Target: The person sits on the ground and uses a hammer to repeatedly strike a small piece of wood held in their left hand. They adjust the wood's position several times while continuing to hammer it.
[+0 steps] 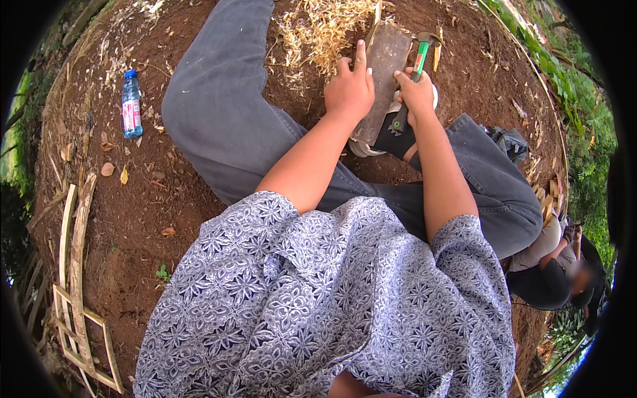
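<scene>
Above brown dirt (142, 215), the right hand (416, 96) grips a hammer (422, 56) beside a board (385, 76); whether the left hand (348, 93), forefinger extended, holds anything, I can't tell.

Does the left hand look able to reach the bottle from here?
Probably not without shifting: the left hand is by the board, and the left leg lies between hand and bottle.

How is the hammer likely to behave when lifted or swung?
The hammer probably feels top-heavy, since its metal-looking head sits at one end. It is likely stiff, as its green and black handle looks straight. It seems unlikely to slip with the right hand closed around it.
</scene>
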The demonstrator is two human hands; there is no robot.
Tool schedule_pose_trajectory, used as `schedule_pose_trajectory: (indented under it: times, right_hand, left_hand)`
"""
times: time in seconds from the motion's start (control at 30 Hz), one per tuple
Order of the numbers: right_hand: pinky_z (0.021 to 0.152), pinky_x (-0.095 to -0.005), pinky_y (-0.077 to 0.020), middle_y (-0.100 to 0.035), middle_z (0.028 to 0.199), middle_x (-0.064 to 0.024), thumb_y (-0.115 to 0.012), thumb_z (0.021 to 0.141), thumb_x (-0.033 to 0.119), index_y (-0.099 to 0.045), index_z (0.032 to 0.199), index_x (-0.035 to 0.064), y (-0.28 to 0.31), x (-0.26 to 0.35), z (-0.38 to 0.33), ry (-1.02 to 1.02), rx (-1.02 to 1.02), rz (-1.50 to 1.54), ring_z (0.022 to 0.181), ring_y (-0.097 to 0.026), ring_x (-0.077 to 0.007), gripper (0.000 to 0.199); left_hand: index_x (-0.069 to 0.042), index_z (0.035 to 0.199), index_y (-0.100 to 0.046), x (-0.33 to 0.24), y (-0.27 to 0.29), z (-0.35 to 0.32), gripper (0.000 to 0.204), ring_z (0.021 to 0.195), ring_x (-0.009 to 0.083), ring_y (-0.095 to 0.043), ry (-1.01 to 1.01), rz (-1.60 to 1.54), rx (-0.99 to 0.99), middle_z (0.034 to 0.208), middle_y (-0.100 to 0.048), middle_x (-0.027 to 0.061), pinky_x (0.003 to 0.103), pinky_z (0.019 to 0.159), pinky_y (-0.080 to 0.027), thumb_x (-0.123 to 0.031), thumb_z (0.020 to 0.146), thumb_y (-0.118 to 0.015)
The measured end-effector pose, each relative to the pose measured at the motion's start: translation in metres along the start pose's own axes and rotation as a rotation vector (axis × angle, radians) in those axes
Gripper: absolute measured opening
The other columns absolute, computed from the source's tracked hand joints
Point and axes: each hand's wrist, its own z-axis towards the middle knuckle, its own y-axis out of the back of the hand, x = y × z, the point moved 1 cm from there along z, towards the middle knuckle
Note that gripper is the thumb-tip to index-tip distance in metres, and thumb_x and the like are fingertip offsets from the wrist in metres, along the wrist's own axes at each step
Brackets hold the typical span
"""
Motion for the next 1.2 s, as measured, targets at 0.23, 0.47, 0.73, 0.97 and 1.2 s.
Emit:
schedule_pose_trajectory:
  times: [0.23,0.47,0.73,0.97,1.2]
  right_hand:
    - [0.047,-0.0262,-0.0451,-0.060,0.083,-0.0037,-0.077,0.091,0.011,-0.055,0.116,0.0018,0.001,-0.004,0.003,-0.016,0.015,0.015,0.055,-0.053,-0.0092,0.034]
    - [0.046,-0.0289,-0.0477,-0.064,0.081,-0.0076,-0.064,0.102,0.025,-0.062,0.115,0.0001,0.003,0.022,-0.023,0.102,-0.113,-0.047,0.051,-0.056,-0.0111,0.028]
    - [0.066,-0.0311,-0.0480,-0.061,0.077,-0.0060,-0.047,0.111,0.029,-0.064,0.121,0.0045,-0.006,0.044,-0.073,0.577,-0.097,-0.095,0.069,-0.058,-0.0129,0.031]
    - [0.071,-0.0347,-0.0518,-0.072,0.091,-0.0111,-0.055,0.109,0.031,-0.065,0.126,0.0009,-0.002,0.046,-0.066,0.491,-0.041,-0.061,0.076,-0.065,-0.0169,0.036]
    - [0.089,-0.0350,-0.0527,-0.073,0.111,-0.0155,-0.054,0.109,0.028,-0.062,0.134,0.0023,-0.007,0.022,-0.046,0.400,-0.054,-0.322,0.100,-0.069,-0.0204,0.037]
  left_hand:
    - [-0.036,0.165,-0.027,0.000,-0.001,0.001,0.064,0.092,0.0383,-0.069,-0.037,0.031,0.065,0.117,-0.058,0.0198,0.052,0.078,-0.059,-0.033,0.105,-0.050]
    - [-0.035,0.165,-0.027,-0.001,0.002,0.003,0.065,0.091,0.0398,-0.068,-0.037,0.031,0.071,0.113,-0.059,0.0194,0.052,0.078,-0.058,-0.033,0.104,-0.050]
    - [-0.035,0.165,-0.027,0.002,-0.001,0.003,0.064,0.092,0.0398,-0.069,-0.037,0.016,0.063,0.113,-0.059,0.0202,0.053,0.080,-0.058,-0.033,0.104,-0.049]
    - [-0.034,0.164,-0.028,0.003,0.001,0.001,0.063,0.092,0.0404,-0.069,-0.038,0.010,0.080,0.114,-0.059,0.0207,0.053,0.081,-0.057,-0.034,0.105,-0.049]
    - [-0.034,0.164,-0.029,-0.007,0.005,0.004,0.062,0.093,0.0418,-0.069,-0.047,0.007,0.101,0.114,-0.060,0.0217,0.054,0.082,-0.057,-0.033,0.105,-0.047]
